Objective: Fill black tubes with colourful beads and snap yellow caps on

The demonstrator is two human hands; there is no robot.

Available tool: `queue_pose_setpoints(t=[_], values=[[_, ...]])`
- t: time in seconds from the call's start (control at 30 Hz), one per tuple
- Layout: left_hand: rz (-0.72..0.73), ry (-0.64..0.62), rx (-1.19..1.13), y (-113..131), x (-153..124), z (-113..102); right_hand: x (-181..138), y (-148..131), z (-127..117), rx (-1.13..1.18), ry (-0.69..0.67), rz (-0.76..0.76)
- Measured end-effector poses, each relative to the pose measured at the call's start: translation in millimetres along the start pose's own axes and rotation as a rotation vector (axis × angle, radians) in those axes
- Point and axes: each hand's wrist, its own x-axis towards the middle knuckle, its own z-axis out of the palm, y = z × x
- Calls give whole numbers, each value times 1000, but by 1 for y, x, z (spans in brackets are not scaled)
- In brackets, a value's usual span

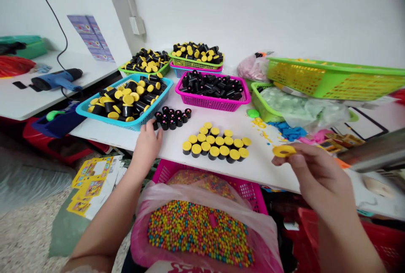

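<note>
My right hand [311, 171] pinches a yellow cap [284, 150] between thumb and fingertips, held just above the white table's [177, 144] front edge. My left hand [148, 142] reaches to the cluster of open black tubes [172, 117] and closes on the nearest one. Between the hands stands a group of black tubes with yellow caps [217, 144]. On my lap rests a pink basket [249, 190] lined with a plastic bag full of small multicoloured candy beads [199, 231].
A blue basket of capped tubes [125, 102], a pink basket of open black tubes [211, 89] and green baskets [332, 79] stand behind. Loose yellow and blue bits [278, 131] lie at right. A blue heat gun [58, 79] rests on the left table.
</note>
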Motion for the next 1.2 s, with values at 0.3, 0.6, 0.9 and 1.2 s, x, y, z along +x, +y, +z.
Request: queue_pose_setpoints(t=[0.3,0.6,0.9,1.2], values=[[-178,-87,201,-22,21,1,-13,6,16,112,-166,73],[279,-643,-789,61,-58,-66,-11,-66,76,674,-513,305],[618,-501,-938,76,-94,-20,-23,-68,91,845,-400,338],[528,-451,-1214,85,-105,-3,-37,-60,96,524,-266,32]])
